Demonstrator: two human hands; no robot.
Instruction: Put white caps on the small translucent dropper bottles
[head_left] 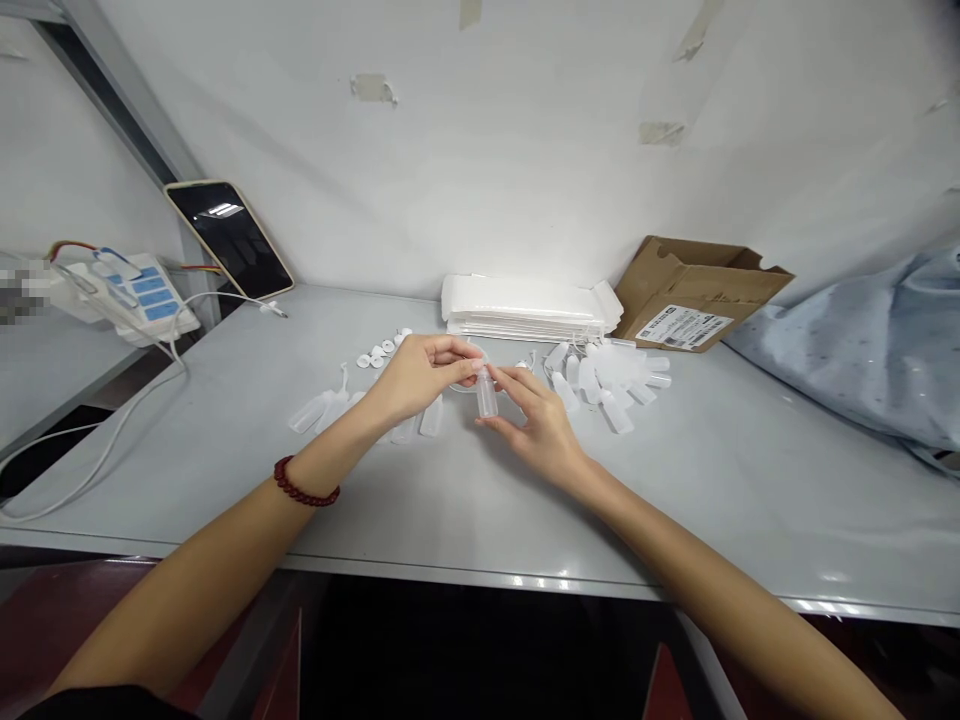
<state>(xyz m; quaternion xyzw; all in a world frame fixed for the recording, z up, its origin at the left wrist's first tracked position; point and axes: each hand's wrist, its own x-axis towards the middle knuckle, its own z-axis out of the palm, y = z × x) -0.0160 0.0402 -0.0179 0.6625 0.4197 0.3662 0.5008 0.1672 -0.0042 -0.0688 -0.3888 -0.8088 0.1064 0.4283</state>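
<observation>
While the right hand point(536, 420) holds a small clear tube point(487, 399) between its forefinger and thumb, the left hand point(427, 375) pinches the tube's upper end; whether a cap sits there is too small to tell. The tube is roughly upright, in front of the person near the middle of the worktop point(465, 510). Beyond the right hand lies a heap of translucent pieces point(616, 372); more tubes point(310, 411) lie around the left forearm, with white discs point(376, 353) just past them. Farther back are stacked white packages point(529, 300), an open cardboard box point(694, 290) and, at the left, a leaning phone point(234, 238).
</observation>
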